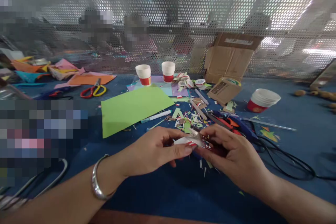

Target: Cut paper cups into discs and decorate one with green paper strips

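Observation:
A small white piece of paper with red stripes [181,140] is pinched between the thumb and fingers of my left hand [157,148]. My right hand [231,150] is closed round scissors [198,142], whose silver blades lie against the paper; the fingers cover most of the handles. Both hands are close together above the blue tabletop [157,192]. Just beyond them lies a heap of paper scraps [187,120] in green, white and red.
Green paper [133,110] and a marker [156,116] lie left of the scraps. Stacked paper cups [144,75] stand behind, others [263,100] at right. Red-and-yellow-handled scissors [94,90] rest at left. A cardboard box [231,59] leans against a perforated screen [168,17]. Black cord [288,162] trails right.

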Demonstrator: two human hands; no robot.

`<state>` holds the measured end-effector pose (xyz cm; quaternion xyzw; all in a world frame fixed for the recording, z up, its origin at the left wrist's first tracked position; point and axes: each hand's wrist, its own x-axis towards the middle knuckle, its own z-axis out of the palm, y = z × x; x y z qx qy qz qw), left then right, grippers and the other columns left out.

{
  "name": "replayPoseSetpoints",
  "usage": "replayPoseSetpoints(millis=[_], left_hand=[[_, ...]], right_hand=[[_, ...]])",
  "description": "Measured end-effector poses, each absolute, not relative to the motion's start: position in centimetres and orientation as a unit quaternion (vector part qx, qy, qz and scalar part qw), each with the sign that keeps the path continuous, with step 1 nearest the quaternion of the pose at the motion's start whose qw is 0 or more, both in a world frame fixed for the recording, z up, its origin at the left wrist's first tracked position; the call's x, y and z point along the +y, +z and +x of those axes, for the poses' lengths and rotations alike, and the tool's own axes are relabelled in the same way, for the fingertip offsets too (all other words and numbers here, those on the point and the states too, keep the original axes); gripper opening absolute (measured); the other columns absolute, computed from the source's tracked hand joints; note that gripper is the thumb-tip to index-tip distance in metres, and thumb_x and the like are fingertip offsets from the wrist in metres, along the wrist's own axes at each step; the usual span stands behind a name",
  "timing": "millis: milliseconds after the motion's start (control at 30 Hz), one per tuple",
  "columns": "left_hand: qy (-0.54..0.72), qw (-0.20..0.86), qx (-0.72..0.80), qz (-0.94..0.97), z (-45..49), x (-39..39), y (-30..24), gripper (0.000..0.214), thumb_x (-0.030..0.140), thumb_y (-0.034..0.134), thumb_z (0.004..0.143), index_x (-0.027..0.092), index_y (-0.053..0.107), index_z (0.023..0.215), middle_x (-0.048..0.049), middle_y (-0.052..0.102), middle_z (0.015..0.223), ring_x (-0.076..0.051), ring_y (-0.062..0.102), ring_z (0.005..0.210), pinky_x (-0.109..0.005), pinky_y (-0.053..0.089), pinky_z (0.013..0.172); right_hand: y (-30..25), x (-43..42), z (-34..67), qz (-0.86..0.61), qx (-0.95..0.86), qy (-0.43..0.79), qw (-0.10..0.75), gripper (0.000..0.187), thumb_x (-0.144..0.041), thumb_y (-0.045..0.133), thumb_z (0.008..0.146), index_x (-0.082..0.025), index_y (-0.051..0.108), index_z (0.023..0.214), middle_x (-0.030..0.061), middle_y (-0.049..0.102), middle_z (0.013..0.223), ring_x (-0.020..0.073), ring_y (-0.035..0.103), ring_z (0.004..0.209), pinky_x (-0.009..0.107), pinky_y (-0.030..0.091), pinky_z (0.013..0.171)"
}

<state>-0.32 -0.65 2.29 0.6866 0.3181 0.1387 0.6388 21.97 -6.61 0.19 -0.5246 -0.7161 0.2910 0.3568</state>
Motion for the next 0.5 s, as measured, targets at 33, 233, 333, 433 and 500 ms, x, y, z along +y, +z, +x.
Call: replayPoseSetpoints(millis=[33, 233, 333, 433, 500], left_hand=[[0.129, 0.639, 0.316, 0.690, -0.1, -0.9, 2.3, 0.038, 0.051, 0.060, 0.095, 0.018, 0.073, 0.107, -0.0020, 0.060, 0.084, -0.014, 0.058, 0.076, -0.024, 0.054, 0.066], [0.143, 0.610, 0.319, 0.711, 0.4, -2.0, 1.8, 0.036, 0.052, 0.061, 0.093, 0.017, 0.067, 0.095, 0.0017, 0.052, 0.077, -0.010, 0.046, 0.065, -0.021, 0.040, 0.056], [0.171, 0.548, 0.342, 0.744, 0.6, -2.4, 1.7, 0.033, 0.046, 0.060, 0.095, 0.015, 0.062, 0.081, 0.0011, 0.053, 0.077, -0.010, 0.042, 0.065, -0.022, 0.035, 0.056], [0.174, 0.491, 0.343, 0.782, 0.7, -2.5, 1.7, 0.035, 0.041, 0.053, 0.097, 0.016, 0.056, 0.073, -0.0006, 0.056, 0.080, -0.011, 0.045, 0.068, -0.023, 0.035, 0.058], [0.175, 0.472, 0.330, 0.798, 0.6, -2.4, 1.7, 0.037, 0.039, 0.053, 0.097, 0.017, 0.051, 0.068, -0.0006, 0.057, 0.079, -0.011, 0.047, 0.070, -0.023, 0.037, 0.060]], right_hand=[[0.2, -6.6, 21.9, -0.516, -0.724, 0.285, 0.359, 0.010, -0.029, 0.067, 0.091, -0.024, 0.064, 0.100, -0.0069, 0.065, 0.069, 0.0083, 0.053, 0.056, 0.019, 0.041, 0.053], [0.2, -6.5, 21.9, -0.508, -0.737, 0.225, 0.385, 0.005, -0.017, 0.067, 0.085, -0.022, 0.068, 0.084, -0.0079, 0.060, 0.062, 0.0069, 0.049, 0.052, 0.018, 0.037, 0.049], [0.0, -6.5, 21.7, -0.505, -0.740, 0.219, 0.387, 0.008, -0.014, 0.066, 0.084, -0.021, 0.069, 0.084, -0.0077, 0.058, 0.061, 0.0072, 0.046, 0.051, 0.018, 0.036, 0.049], [-0.2, -6.6, 21.5, -0.504, -0.744, 0.227, 0.375, 0.007, -0.016, 0.065, 0.086, -0.021, 0.069, 0.082, -0.0070, 0.056, 0.061, 0.0078, 0.045, 0.052, 0.019, 0.036, 0.049], [-0.2, -6.7, 21.5, -0.505, -0.739, 0.244, 0.372, 0.008, -0.019, 0.064, 0.088, -0.020, 0.067, 0.080, -0.0062, 0.055, 0.061, 0.0083, 0.046, 0.053, 0.020, 0.036, 0.050]])
